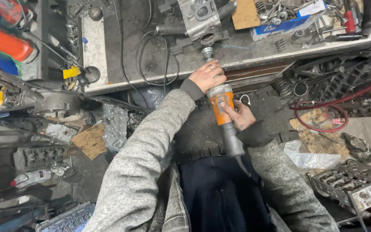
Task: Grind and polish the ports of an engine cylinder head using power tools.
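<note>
An orange and grey straight grinder [222,111] points away from me toward the workbench. My left hand [207,76] grips its front neck just behind the metal collet [207,53]. My right hand [237,114] wraps the orange body, thumb on its side. The tool's tip meets a grey metal cylinder head [199,18] standing on the bench. A black cord leaves the grinder's rear across my dark apron. Both sleeves are grey knit.
The metal workbench [95,51] carries black cables [151,56], a cardboard piece [245,13] and a blue box of springs and parts [280,21]. Cylinder heads lie on the floor at right [348,180] and left [35,157]. A red hose [323,116] loops at right. Orange cylinders [3,41] sit at top left.
</note>
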